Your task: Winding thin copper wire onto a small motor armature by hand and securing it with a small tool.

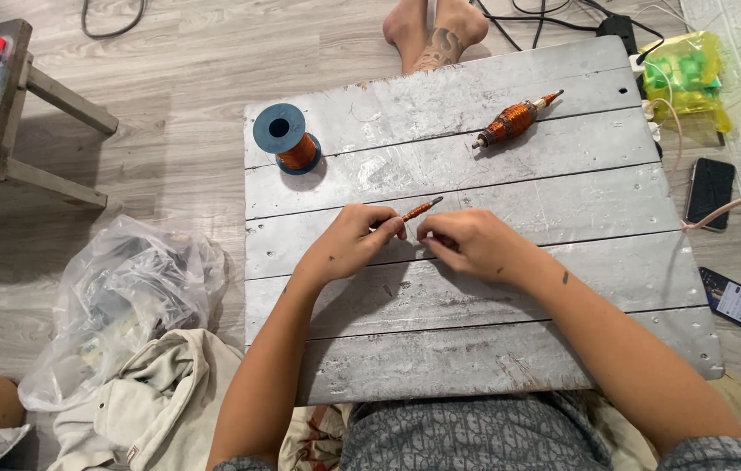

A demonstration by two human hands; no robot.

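Grey painted plank board [492, 288] across lap. Left hand [348, 244] and right hand [466, 242] meet at board centre, palms down, forearms converging. Left fingers pinched on thin copper-wound metal rod [421, 208]; right fingers curled shut just below rod, contact unclear. Rod's long axis points up-right, tip free.

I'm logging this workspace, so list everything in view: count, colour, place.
board: one, grey, centre
wire spool: one, blue with copper wire, board's far left
wound rotor: one, copper, board's far right
thin tool: one, reddish, between the hands
phones: two, dark, floor at right
yellow bag: one, top right
clear bag: one, floor at left
stool: one, wooden, top left
another person's feet: two, beyond the board
left hand: holds the tool
right hand: beside the tool's tip
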